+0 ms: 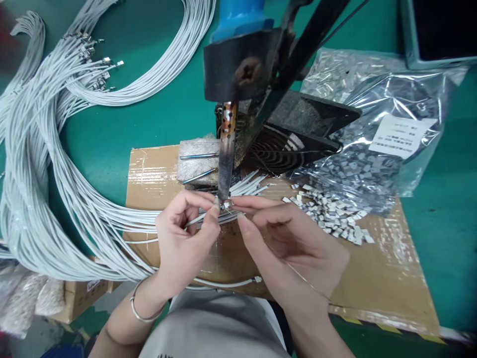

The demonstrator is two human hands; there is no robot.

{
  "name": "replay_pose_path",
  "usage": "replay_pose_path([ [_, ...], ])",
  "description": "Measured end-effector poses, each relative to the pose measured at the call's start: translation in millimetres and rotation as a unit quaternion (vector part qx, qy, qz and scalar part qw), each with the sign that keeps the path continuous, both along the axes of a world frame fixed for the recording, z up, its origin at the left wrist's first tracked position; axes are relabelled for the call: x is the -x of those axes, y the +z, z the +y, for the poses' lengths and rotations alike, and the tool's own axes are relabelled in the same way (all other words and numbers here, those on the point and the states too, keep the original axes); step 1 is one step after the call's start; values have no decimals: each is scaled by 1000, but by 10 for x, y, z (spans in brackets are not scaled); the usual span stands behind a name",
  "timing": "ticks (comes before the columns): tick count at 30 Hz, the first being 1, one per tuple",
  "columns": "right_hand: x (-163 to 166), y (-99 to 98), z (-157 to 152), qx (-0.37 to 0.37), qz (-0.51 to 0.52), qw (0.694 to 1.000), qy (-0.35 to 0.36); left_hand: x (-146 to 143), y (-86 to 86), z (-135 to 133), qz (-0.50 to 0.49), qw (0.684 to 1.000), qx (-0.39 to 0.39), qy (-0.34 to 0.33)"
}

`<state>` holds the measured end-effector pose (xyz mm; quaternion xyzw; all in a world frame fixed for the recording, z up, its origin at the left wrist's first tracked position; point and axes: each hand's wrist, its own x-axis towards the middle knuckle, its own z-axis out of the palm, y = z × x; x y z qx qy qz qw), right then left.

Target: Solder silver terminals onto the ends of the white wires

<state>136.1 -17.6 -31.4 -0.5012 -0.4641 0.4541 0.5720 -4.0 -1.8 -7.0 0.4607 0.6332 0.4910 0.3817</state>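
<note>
In the head view my left hand [188,233] pinches a white cable [196,219] close to its end, thumb against forefinger. My right hand [286,238] is closed on a thin solder wire [302,279], which runs back across the palm. Between the fingertips of both hands sits a small whitish connector piece [226,204], partly hidden. The tip of a soldering iron [225,164], clamped upright with its blue handle above, comes down right at this piece. Whether the tip touches it I cannot tell. More white cable ends [248,185] lie just behind my fingers.
Large bundles of white cables [33,199] cover the left side. A black fan [279,146] stands behind the iron. Loose small connectors [341,214] and a clear bag [417,114] of them lie right. Beneath is a cardboard sheet [380,283] on a green table [447,223].
</note>
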Motion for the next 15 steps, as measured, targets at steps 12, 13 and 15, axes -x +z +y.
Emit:
replay_pose_path([
  [12,39,17,3,7,-1,1000,-14,-32,5,0,18,1000,-15,1],
  [13,41,22,3,9,-3,1000,-14,-33,5,-2,19,1000,-16,1],
  [15,44,29,1,12,-3,1000,-14,-34,5,-3,20,1000,-17,2],
])
